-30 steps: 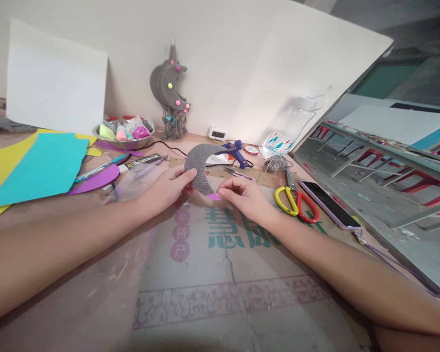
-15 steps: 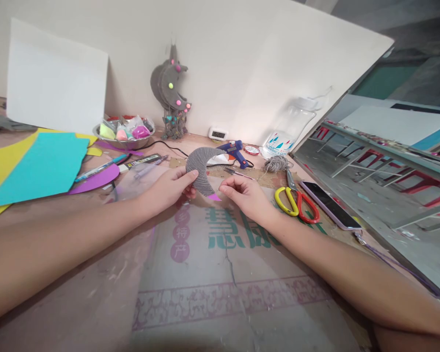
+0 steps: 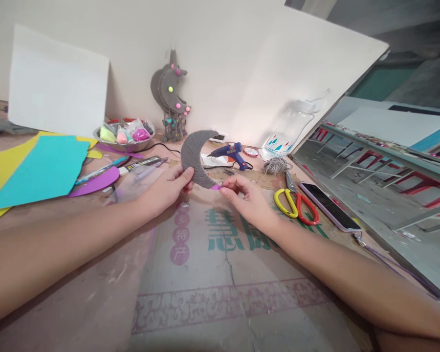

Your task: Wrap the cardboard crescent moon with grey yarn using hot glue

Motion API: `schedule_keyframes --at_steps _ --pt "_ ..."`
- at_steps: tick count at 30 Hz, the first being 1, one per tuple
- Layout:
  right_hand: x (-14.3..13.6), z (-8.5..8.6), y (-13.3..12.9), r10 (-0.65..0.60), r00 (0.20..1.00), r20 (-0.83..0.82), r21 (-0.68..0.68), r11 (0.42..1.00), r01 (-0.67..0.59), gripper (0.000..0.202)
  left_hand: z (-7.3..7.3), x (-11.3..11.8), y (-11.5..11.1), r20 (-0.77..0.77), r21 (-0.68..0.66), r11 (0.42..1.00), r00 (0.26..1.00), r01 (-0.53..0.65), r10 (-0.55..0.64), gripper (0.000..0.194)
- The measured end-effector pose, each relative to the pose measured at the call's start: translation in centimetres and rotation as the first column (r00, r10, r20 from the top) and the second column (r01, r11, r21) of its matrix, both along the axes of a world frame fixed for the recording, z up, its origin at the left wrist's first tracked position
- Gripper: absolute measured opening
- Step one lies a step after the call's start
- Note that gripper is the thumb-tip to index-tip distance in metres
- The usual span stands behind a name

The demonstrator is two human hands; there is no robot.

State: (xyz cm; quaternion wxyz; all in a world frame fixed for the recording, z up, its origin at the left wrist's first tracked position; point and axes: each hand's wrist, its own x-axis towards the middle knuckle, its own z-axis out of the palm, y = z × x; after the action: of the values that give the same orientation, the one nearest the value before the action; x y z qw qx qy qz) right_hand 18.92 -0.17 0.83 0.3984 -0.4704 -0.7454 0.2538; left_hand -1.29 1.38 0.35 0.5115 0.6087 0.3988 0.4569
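Observation:
A crescent (image 3: 195,159) wrapped in grey yarn is held up over the table, with a bare purple tip (image 3: 215,187) at its lower right end. My left hand (image 3: 174,188) pinches the crescent's outer left edge, thumb in front. At the purple tip, my right hand (image 3: 244,194) has its thumb and forefinger closed. Behind the crescent lies a blue glue gun (image 3: 231,154). A ball of grey yarn (image 3: 275,165) sits beyond my right hand, and scissors (image 3: 297,205) with yellow and red handles lie to its right.
A phone (image 3: 330,206) lies at the table's right edge, near a clear jug (image 3: 288,129). On the left are cyan paper (image 3: 40,168), pens and a bowl (image 3: 126,145) of coloured clay. A decorated grey moon (image 3: 172,90) hangs behind. Printed plastic (image 3: 201,288) covers the table's front.
The crescent has tilted and shifted slightly up and left, showing more of its face. My right thumb and forefinger, apart from it before, are now at its purple tip.

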Motion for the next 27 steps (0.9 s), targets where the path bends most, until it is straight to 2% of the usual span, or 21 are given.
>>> schedule_keyframes --at_steps 6,10,13,15,17,18,20,22,25,27 --pt "0.2 -0.1 -0.5 0.023 0.986 0.166 0.15 0.987 -0.048 0.014 0.9 -0.1 -0.4 -0.051 0.047 0.998 0.998 0.041 -0.039 0.019" --pt "0.4 0.0 -0.8 0.013 0.923 0.385 0.352 0.922 -0.16 0.015 1.0 -0.1 -0.4 -0.081 0.069 0.996 0.995 0.061 -0.056 0.024" --pt "0.2 0.0 -0.9 -0.012 0.835 0.55 0.445 0.85 -0.281 0.017 1.1 -0.1 -0.4 -0.173 0.127 0.992 0.985 0.021 0.001 0.026" --pt "0.1 0.0 -1.0 -0.017 0.797 0.604 0.466 0.819 -0.335 0.018 1.3 -0.1 -0.6 -0.263 0.168 0.986 0.963 -0.02 0.064 0.028" --pt "0.0 0.0 -1.2 0.02 0.792 0.61 0.46 0.805 -0.375 0.017 1.7 -0.1 -0.8 -0.345 0.171 0.984 0.933 -0.049 0.107 0.03" --pt "0.0 0.2 -1.3 0.046 0.804 0.593 0.454 0.805 -0.381 0.016 1.8 -0.2 -0.9 -0.383 0.125 0.99 0.916 -0.072 0.115 0.034" --pt "0.1 0.5 -1.3 0.071 0.853 0.518 0.456 0.82 -0.345 0.014 1.7 -0.2 -0.9 -0.466 -0.028 0.995 0.882 -0.095 0.071 0.05" --pt "0.6 0.9 -0.6 0.018 0.914 0.404 0.467 0.855 -0.224 0.012 1.3 -0.2 -0.7 -0.512 -0.151 0.985 0.859 -0.085 -0.004 0.061" --pt "2.1 0.8 1.6 -0.137 0.95 0.279 0.428 0.904 0.005 0.012 0.5 -0.3 -0.2 -0.474 -0.167 0.972 0.878 -0.165 0.067 0.06" --pt "3.4 0.3 3.5 -0.203 0.937 0.284 0.376 0.923 0.086 0.013 0.4 -0.5 0.0 -0.489 -0.127 0.966 0.862 -0.226 0.137 0.058"
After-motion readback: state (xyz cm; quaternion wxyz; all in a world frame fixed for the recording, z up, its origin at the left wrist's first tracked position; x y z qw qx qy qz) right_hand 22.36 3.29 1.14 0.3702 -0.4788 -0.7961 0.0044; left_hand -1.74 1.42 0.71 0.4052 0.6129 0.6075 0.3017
